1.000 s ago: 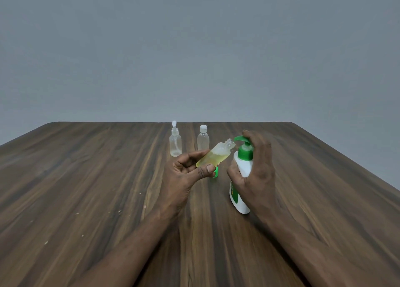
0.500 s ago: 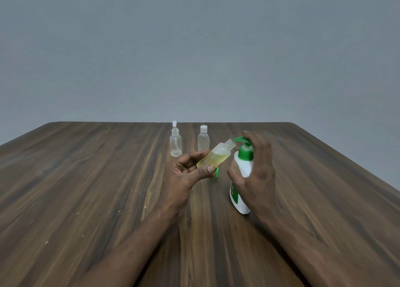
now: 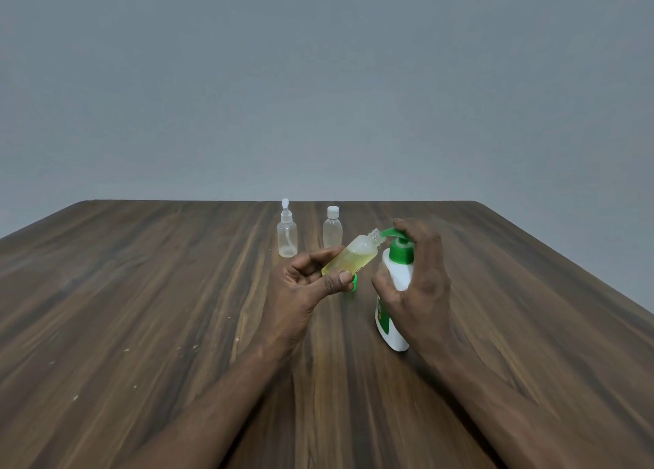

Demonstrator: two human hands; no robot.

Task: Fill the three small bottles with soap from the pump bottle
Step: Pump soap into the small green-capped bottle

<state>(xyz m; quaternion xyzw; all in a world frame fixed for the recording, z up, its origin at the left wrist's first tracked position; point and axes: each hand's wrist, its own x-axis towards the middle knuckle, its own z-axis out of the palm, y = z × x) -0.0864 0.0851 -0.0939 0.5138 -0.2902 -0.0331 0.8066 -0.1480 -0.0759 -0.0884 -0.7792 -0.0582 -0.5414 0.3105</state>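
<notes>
The left hand (image 3: 311, 284) holds an uncapped small bottle (image 3: 350, 256), fingers curled beneath it and the thumb laid across its lower end. The bottle is tilted, its open neck pointing toward 2 o'clock, and it is partly filled with yellowish soap that pools toward its lower end. Its mouth sits just at the tip of the green nozzle (image 3: 389, 232) of the pump bottle (image 3: 398, 274). That white pump bottle stands on the tabletop (image 3: 141, 309) at the held bottle's 4 o'clock. The right hand (image 3: 421, 284) is wrapped round it, thumb against the white body and fingers arched over the pump head. A small green piece (image 3: 354, 282) shows just beside the left thumb, half hidden by it. At 11 o'clock from the left hand a clear spray-top bottle (image 3: 287, 235) stands upright, and at 12 o'clock a clear white-capped bottle (image 3: 332, 229). These two stand near each other but apart. Whether they hold any soap cannot be told.
</notes>
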